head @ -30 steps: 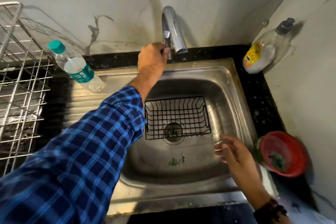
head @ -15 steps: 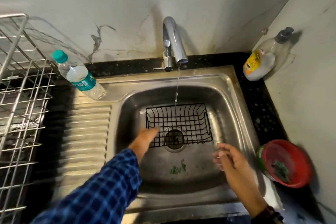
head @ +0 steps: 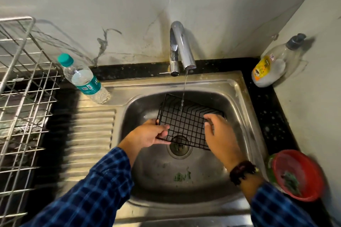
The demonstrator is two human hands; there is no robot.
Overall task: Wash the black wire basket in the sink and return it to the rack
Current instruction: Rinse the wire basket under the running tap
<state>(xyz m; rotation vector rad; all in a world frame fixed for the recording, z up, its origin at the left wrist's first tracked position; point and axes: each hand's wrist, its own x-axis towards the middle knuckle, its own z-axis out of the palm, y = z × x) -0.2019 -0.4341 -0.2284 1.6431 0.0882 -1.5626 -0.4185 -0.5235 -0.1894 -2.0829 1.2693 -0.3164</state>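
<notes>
Basket (head: pixel 186 121) sat tilted inside the sink (head: pixel 238 86), raised over the drain, under the faucet (head: pixel 180 46) stream | left hand (head: pixel 147 135) clenched on its near-left rim | right hand (head: pixel 219 134) loosely open against its right side | rinsing judged just begun; scrubbing and return to rack (head: pixel 24 86), left of sink, remained.

Blue plaid sleeves (head: pixel 96 195), dark beaded bracelet (head: pixel 241 171)

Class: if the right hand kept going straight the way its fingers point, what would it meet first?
Probably the black wire basket: the right hand points up-left at its right edge, seemingly already touching, though blur obscures contact.
</notes>
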